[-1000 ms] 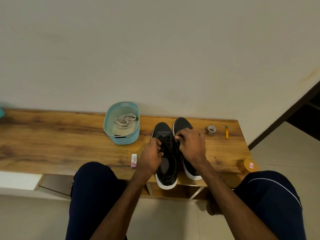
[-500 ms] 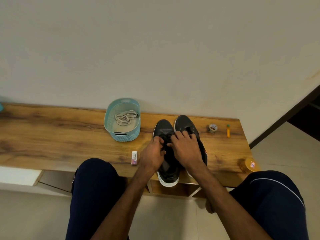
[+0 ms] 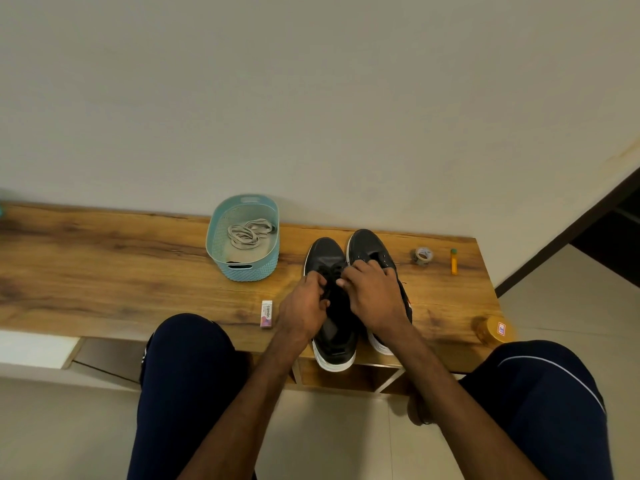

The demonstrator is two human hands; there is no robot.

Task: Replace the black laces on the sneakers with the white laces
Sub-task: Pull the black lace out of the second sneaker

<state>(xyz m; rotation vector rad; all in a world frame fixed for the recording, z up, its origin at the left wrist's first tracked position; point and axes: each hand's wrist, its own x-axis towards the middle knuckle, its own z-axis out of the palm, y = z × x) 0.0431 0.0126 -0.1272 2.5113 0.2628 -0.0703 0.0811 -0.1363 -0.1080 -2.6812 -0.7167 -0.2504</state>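
Observation:
Two black sneakers with white soles stand side by side on the wooden bench [image 3: 104, 271], toes toward the wall. Over the lacing of the left sneaker [image 3: 329, 251] both hands meet. My left hand [image 3: 304, 306] pinches the black lace [image 3: 330, 276] with curled fingers. My right hand [image 3: 374, 299] lies across the right sneaker [image 3: 367, 244] and pinches the same lace area; the grip itself is hidden by the fingers. The white laces [image 3: 247, 232] lie coiled in a light blue basket [image 3: 249, 271] to the left of the shoes.
A small eraser [image 3: 266, 313] lies on the bench left of my left hand. A tape roll [image 3: 423, 255] and an orange tube [image 3: 453, 261] sit right of the shoes. An orange-lidded jar [image 3: 493, 329] stands at the bench's front right corner. My knees flank the bench edge.
My right hand slid left from the right sneaker's lacing toward the left sneaker, uncovering the right shoe's toe and upper eyelets. The left hand stayed on the left sneaker's lace.

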